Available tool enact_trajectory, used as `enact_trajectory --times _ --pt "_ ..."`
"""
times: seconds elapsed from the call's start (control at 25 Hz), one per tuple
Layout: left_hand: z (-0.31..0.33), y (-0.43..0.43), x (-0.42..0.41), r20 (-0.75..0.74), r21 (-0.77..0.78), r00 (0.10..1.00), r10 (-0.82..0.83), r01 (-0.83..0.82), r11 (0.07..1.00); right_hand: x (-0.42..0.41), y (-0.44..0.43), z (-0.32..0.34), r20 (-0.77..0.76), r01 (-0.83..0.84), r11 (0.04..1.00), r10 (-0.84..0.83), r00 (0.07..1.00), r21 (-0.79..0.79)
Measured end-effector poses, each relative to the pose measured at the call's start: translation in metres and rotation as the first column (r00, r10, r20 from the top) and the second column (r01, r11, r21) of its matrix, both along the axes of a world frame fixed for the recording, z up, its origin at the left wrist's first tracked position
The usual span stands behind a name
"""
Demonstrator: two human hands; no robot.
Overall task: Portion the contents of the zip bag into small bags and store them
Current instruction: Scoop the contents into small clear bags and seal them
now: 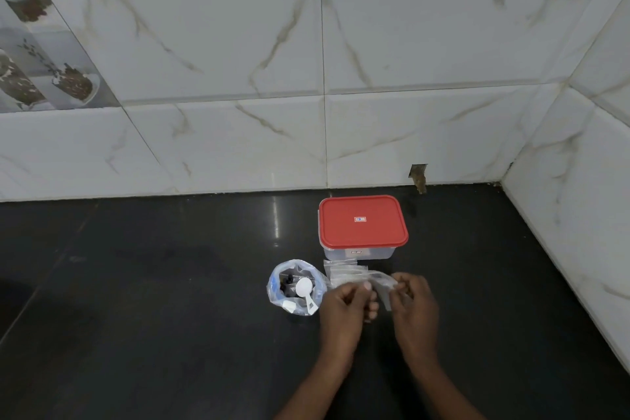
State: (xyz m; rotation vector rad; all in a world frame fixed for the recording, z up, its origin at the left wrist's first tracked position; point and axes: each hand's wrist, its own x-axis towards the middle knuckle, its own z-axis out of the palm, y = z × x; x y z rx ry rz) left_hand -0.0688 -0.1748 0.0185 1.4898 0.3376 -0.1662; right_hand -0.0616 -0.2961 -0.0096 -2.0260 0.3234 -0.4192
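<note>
An open clear zip bag (293, 283) with blue trim stands on the black counter, holding small dark pieces and a white plastic scoop (304, 288). Just right of it lies a pile of small clear bags (341, 271). My left hand (347, 303) and my right hand (414, 300) both pinch one small clear bag (383, 285) between them, a little above the counter. Behind the pile sits a clear plastic box with a red lid (363, 222), closed.
The black counter (153, 300) runs to a marble-tiled wall (238, 129) at the back and another tiled wall (579, 198) on the right, forming a corner. A chipped spot (418, 177) marks the wall base behind the box.
</note>
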Motion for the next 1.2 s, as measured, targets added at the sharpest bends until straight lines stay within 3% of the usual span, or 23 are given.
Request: enact_trajectory --times 0.04,0.12,0.24,0.48,0.64,0.76,0.84,0.92,1.0,1.12,1.2 --pt "0.01 -0.001 0.007 -0.088 -0.146 0.996 0.029 -0.042 0.988 -0.01 0.007 0.007 0.027 -0.013 1.0 0.013 1.0 0.025" --pt "0.023 0.002 0.014 -0.222 -0.297 0.974 0.051 -0.117 0.948 -0.022 0.018 0.015 0.052 -0.026 0.996 0.021 0.998 0.085" --pt "0.03 0.015 0.012 -0.297 -0.333 0.954 0.045 -0.148 0.931 -0.026 0.022 0.021 0.037 -0.098 0.988 0.094 0.995 0.122" --pt "0.037 0.037 0.006 -0.178 -0.173 0.974 0.142 -0.173 0.97 -0.018 0.02 0.052 -0.034 -0.321 0.945 0.324 0.946 0.057" --pt "0.042 0.044 -0.003 -0.05 -0.112 0.995 0.083 -0.088 0.99 -0.015 0.036 0.07 -0.064 -0.424 0.9 0.431 0.9 0.098" --pt "0.039 0.055 -0.007 0.002 0.223 0.999 0.04 -0.039 0.974 -0.012 0.044 0.064 -0.096 -0.338 0.935 0.329 0.94 -0.107" --pt "0.042 0.062 -0.011 0.014 0.468 0.999 -0.032 0.022 0.883 -0.01 0.052 0.063 -0.091 -0.277 0.928 0.262 0.961 -0.247" --pt "0.05 0.07 -0.016 0.004 0.619 0.994 -0.107 0.081 0.781 -0.007 0.06 0.068 -0.087 -0.289 0.91 0.275 0.957 -0.298" --pt "0.047 0.084 -0.022 0.084 0.655 0.983 -0.163 0.069 0.753 -0.005 0.068 0.075 -0.091 -0.319 0.901 0.305 0.948 -0.295" --pt "0.027 0.108 -0.031 0.225 0.591 0.934 -0.279 0.097 0.801 -0.001 0.079 0.082 -0.034 -0.347 0.887 0.354 0.935 -0.304" --pt "0.017 0.114 -0.033 0.261 0.572 0.927 -0.269 0.076 0.817 -0.002 0.088 0.087 -0.032 -0.372 0.885 0.379 0.925 -0.278"
